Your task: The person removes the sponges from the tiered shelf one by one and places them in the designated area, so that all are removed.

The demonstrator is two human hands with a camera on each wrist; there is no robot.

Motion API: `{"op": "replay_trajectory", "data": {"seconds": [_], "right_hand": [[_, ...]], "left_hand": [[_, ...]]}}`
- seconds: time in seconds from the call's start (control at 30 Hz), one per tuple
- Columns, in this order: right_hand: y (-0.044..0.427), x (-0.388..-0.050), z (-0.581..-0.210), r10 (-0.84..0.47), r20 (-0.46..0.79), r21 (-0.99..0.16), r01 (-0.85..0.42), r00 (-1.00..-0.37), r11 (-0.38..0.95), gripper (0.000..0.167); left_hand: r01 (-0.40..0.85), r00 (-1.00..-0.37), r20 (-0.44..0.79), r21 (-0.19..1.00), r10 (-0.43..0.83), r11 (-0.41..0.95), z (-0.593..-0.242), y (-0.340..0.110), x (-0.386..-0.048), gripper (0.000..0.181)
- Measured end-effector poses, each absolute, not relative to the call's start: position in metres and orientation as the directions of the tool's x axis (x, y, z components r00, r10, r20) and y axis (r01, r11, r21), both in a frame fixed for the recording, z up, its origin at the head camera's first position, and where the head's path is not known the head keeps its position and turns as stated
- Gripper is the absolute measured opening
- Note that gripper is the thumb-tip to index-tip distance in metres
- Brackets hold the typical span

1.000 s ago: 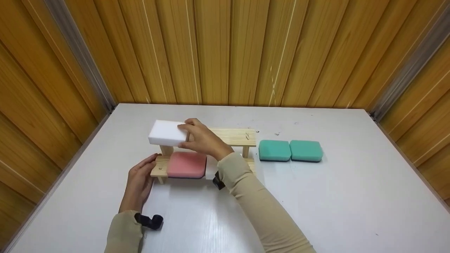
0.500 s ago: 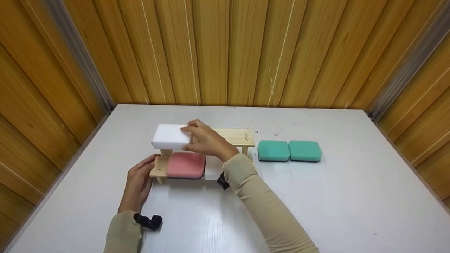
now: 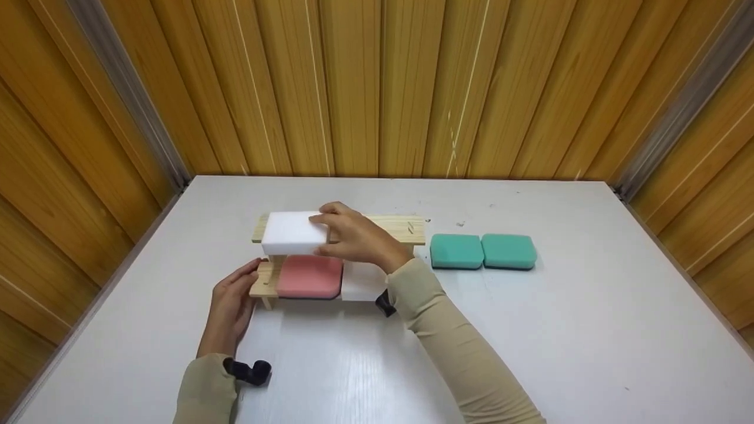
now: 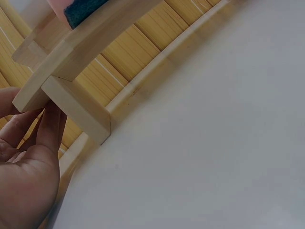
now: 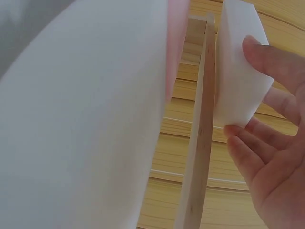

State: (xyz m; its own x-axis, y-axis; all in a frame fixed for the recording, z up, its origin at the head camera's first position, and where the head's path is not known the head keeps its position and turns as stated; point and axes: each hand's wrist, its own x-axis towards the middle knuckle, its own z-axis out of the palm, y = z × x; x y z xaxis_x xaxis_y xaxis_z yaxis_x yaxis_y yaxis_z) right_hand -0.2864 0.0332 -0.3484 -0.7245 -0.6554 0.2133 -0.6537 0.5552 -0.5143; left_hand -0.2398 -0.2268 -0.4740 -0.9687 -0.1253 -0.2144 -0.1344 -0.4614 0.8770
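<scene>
A white sponge block [image 3: 294, 232] is pinched between the thumb and fingers of my right hand [image 3: 359, 235], at its right end. It lies level over the left part of the upper board of a two-step wooden rack [image 3: 398, 228]. In the right wrist view the white block [image 5: 240, 62] is right against the board [image 5: 202, 114] or just off it; I cannot tell which. My left hand [image 3: 232, 300] grips the left end of the lower step, its fingers [image 4: 47, 126] under the board beside the leg. A pink sponge [image 3: 310, 277] with a dark underside sits on that step.
Another white block [image 3: 361, 281] lies right of the pink sponge, partly hidden by the right wrist. Two green sponges with dark undersides, a left one [image 3: 456, 251] and a right one [image 3: 509, 251], lie on the white table [image 3: 565, 330] right of the rack. Wood-look panels [image 3: 406, 88] enclose the table.
My right hand has moved the white block rightward and slightly toward me, lower over the upper board; the board's left end now shows beside it. The left hand stays on the rack.
</scene>
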Motion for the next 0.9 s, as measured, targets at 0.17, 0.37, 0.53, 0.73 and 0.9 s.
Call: {"op": "replay_trajectory", "data": {"seconds": [0.17,0.37,0.53,0.73,0.9], "right_hand": [[0.040,-0.283,-0.346,-0.650,0.219,-0.516,-0.652,-0.727,0.555,0.055],[0.049,-0.280,-0.345,-0.662,0.256,-0.503,-0.681,-0.705,0.532,0.056],[0.057,-0.279,-0.344,-0.664,0.266,-0.485,-0.692,-0.699,0.534,0.056],[0.069,-0.277,-0.342,-0.662,0.264,-0.479,-0.691,-0.701,0.541,0.058],[0.080,-0.273,-0.342,-0.672,0.283,-0.477,-0.708,-0.685,0.521,0.058]], "left_hand": [[-0.137,-0.966,-0.223,0.871,-0.131,-0.471,-0.473,-0.226,-0.240,0.048],[-0.146,-0.968,-0.217,0.895,-0.126,-0.422,-0.473,-0.226,-0.241,0.049],[-0.142,-0.970,-0.210,0.898,-0.123,-0.416,-0.474,-0.226,-0.241,0.048],[-0.137,-0.970,-0.213,0.880,-0.121,-0.454,-0.474,-0.225,-0.242,0.048],[-0.137,-0.966,-0.225,0.863,-0.126,-0.485,-0.475,-0.226,-0.240,0.047]]}}
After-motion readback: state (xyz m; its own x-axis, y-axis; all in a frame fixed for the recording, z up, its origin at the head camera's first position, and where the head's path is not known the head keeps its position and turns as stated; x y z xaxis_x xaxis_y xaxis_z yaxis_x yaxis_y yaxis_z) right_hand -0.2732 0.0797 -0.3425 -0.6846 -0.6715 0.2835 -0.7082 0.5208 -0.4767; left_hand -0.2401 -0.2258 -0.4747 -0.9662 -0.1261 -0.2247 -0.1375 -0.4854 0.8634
